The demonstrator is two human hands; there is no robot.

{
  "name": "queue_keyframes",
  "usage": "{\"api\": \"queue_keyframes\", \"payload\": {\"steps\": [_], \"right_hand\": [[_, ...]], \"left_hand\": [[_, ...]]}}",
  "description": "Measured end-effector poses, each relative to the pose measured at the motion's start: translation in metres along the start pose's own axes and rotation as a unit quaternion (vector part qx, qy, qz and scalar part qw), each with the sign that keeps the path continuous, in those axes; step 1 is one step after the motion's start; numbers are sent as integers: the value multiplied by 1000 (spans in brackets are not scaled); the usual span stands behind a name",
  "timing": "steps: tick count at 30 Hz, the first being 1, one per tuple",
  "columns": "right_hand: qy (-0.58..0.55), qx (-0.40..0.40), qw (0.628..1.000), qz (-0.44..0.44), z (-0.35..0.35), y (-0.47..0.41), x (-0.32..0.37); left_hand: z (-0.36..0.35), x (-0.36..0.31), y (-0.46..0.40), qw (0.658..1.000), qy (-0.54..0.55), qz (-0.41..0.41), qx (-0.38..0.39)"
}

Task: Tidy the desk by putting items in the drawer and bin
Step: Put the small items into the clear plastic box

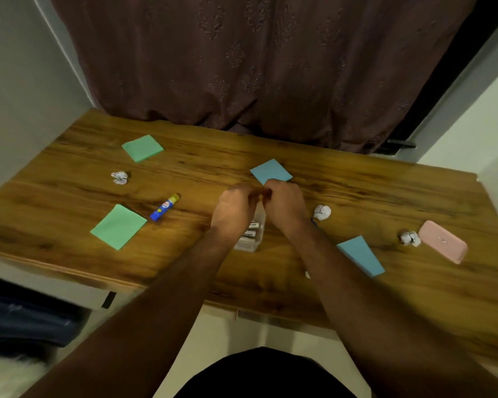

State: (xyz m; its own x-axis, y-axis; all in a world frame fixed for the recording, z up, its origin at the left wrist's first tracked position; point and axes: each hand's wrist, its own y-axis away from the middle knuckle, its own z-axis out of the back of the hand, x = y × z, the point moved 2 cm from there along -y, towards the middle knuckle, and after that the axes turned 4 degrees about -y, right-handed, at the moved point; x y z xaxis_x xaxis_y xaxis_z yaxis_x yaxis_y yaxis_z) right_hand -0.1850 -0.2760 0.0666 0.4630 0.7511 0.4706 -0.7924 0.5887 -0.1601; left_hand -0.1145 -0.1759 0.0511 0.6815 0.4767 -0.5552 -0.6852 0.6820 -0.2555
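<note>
Now both of my hands are over a clear plastic box (249, 235) in the middle of the wooden desk (357, 288). My left hand (236, 209) and right hand (285, 205) are curled at its top, but I cannot tell whether they really grip it.

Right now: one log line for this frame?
left hand: on clear box | right hand: on same box | grip: unclear | desk: paper balls, sticky pads, glue stick out

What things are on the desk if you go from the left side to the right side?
Near green pad → crumpled paper → far green pad → glue stick → clear box → paper ball → pink case.
</note>
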Motion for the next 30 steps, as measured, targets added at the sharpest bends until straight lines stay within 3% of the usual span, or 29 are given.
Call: {"api": "queue_keyframes", "payload": {"steps": [9, 21, 30], "right_hand": [[-19, -6, 992, -128, 50, 23, -96], [-31, 5, 970, -239, 100, 49, -218], [71, 35, 946, -314, 144, 59, -341]], "left_hand": [[-51, -75, -12, 996, 6, -65, 61], [-116, -143, -23, 988, 8, -47, 146], [-170, -201, -26, 981, 30, -48, 185]]}}
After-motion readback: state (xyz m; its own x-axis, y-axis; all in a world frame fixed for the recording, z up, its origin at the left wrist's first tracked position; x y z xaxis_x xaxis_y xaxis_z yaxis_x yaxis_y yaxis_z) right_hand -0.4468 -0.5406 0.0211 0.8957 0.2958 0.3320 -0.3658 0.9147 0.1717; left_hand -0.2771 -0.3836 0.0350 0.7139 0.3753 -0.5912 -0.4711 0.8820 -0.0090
